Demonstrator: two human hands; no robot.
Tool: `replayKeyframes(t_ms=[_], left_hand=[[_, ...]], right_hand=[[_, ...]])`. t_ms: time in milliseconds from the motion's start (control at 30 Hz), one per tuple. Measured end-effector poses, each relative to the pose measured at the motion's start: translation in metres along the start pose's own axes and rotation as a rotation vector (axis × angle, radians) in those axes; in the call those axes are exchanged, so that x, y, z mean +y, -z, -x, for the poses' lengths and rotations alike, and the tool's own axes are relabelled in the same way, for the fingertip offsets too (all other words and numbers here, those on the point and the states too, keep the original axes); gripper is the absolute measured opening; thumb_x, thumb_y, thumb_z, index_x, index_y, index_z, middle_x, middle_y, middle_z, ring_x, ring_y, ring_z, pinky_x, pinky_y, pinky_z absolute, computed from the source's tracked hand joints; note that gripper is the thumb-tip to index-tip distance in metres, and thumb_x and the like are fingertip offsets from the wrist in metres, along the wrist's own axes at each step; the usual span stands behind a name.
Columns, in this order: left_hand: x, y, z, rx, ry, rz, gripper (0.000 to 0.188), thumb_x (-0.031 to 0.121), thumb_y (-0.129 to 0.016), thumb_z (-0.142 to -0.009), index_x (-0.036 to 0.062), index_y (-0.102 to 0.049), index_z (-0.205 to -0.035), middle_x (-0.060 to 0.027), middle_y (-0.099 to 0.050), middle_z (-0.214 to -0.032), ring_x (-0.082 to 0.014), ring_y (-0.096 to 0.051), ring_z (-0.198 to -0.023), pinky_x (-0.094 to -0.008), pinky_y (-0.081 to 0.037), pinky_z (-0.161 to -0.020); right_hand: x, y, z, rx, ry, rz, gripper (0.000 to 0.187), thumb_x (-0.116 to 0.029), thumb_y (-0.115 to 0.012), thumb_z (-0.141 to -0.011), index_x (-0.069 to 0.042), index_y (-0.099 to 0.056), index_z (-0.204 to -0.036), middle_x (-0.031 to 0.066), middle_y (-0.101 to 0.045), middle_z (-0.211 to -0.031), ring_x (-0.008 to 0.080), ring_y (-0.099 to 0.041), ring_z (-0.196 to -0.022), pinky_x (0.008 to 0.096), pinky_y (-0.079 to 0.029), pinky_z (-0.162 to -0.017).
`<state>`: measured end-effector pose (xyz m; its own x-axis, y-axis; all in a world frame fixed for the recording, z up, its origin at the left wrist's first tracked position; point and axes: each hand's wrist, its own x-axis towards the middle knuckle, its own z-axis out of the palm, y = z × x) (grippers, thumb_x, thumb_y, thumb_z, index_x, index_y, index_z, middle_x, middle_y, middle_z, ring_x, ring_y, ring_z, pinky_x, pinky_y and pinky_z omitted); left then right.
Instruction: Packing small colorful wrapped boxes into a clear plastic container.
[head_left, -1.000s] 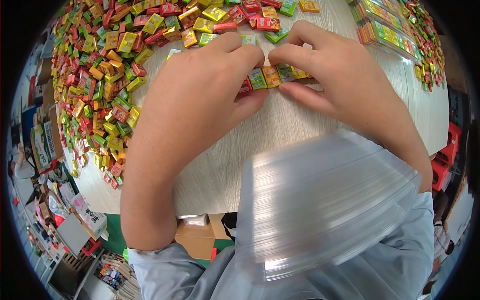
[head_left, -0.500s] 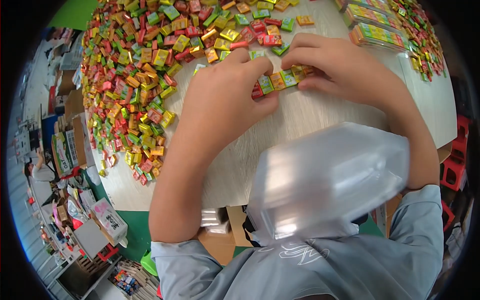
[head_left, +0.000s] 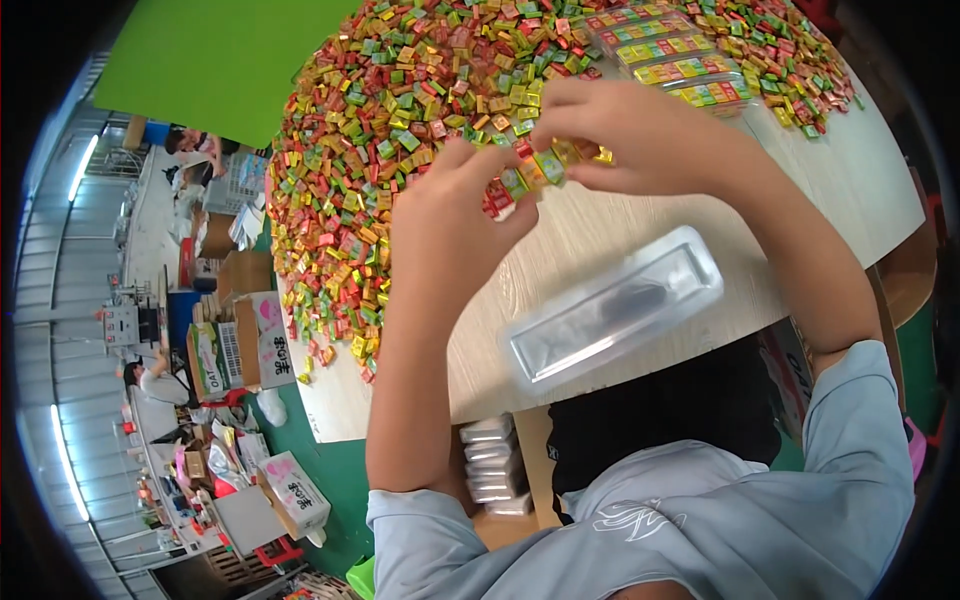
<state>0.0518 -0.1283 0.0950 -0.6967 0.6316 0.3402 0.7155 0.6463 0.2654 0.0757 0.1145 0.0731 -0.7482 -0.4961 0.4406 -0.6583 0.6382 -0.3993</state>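
Observation:
Between my two hands runs a short row of small wrapped candies (head_left: pixel 541 172) in red, green, yellow and orange. My left hand (head_left: pixel 450 225) pinches the row's left end between thumb and fingers. At the other end, my right hand (head_left: pixel 635 140) closes on it the same way, its fingers hiding the last pieces. Whether the row touches the table I cannot tell. Nearer to me, a long clear plastic tray (head_left: pixel 615 308) with nothing in it sits at a slant at the table's front, slightly blurred.
A big heap of loose wrapped candies (head_left: pixel 345 230) covers the table's left and far side. Several filled clear trays (head_left: pixel 688 68) lie beyond my right hand. Below the table edge, more clear trays (head_left: pixel 497 465) are stacked in a carton. Two people work far left.
The clear tray, large and blurred in front of my chest before, is now lower, over the table's front. My view has shifted; both hands keep hold of the candy row.

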Motion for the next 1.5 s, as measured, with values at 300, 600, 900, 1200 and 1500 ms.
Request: replayKeyframes(t_ms=[300,600,900,1200,1500], left_hand=[[0.060,0.065,0.023,0.169,-0.066,-0.042,0.029,0.014,-0.085,-0.077,0.0109,-0.077,-0.105,-0.0051,-0.068,-0.091,-0.0202,-0.066,-0.067,-0.0348,-0.054,-0.061],[0.087,0.057,0.067,0.102,-0.062,-0.027,0.033,0.012,-0.088,-0.072,0.0102,-0.078,-0.104,-0.0057,-0.066,-0.089,-0.0188,-0.064,-0.067,-0.0343,-0.052,-0.062],[0.088,0.027,0.107,0.279,-0.110,-0.116,0.048,0.023,-0.087,-0.081,0.0071,-0.069,-0.123,-0.0105,-0.064,-0.110,-0.0321,-0.060,-0.100,-0.0444,-0.049,-0.087],[0.089,0.001,0.143,0.323,-0.041,-0.039,0.066,0.014,-0.078,-0.084,0.0051,-0.058,-0.146,-0.0154,-0.059,-0.152,-0.0373,-0.048,-0.138,-0.0454,-0.039,-0.116],[0.083,-0.010,0.140,0.381,-0.044,0.112,0.070,0.004,-0.073,-0.084,-0.0007,-0.051,-0.150,-0.0212,-0.057,-0.153,-0.0421,-0.045,-0.147,-0.0491,-0.037,-0.121]], right_hand=[[-0.078,0.055,0.015,0.171,0.084,0.141,0.031,-0.003,-0.074,-0.080,-0.003,-0.067,-0.111,0.0096,-0.063,-0.107,0.0305,-0.067,-0.093,0.0422,-0.055,-0.078],[-0.107,0.044,0.063,0.066,-0.028,-0.023,0.034,-0.003,-0.074,-0.083,-0.003,-0.067,-0.116,0.0112,-0.061,-0.111,0.0308,-0.064,-0.099,0.0423,-0.053,-0.084],[-0.113,0.017,0.091,0.237,-0.071,0.021,0.040,-0.006,-0.073,-0.087,-0.007,-0.067,-0.126,0.0116,-0.062,-0.125,0.0356,-0.056,-0.114,0.0447,-0.049,-0.099],[-0.112,0.009,0.113,0.271,-0.058,0.163,0.042,-0.023,-0.075,-0.091,-0.010,-0.067,-0.131,0.0111,-0.056,-0.142,0.0368,-0.050,-0.125,0.0488,-0.042,-0.110],[-0.094,0.028,0.077,0.122,-0.012,-0.032,0.025,-0.024,-0.073,-0.094,-0.007,-0.065,-0.109,0.0118,-0.064,-0.125,0.0346,-0.060,-0.113,0.0456,-0.047,-0.102]])
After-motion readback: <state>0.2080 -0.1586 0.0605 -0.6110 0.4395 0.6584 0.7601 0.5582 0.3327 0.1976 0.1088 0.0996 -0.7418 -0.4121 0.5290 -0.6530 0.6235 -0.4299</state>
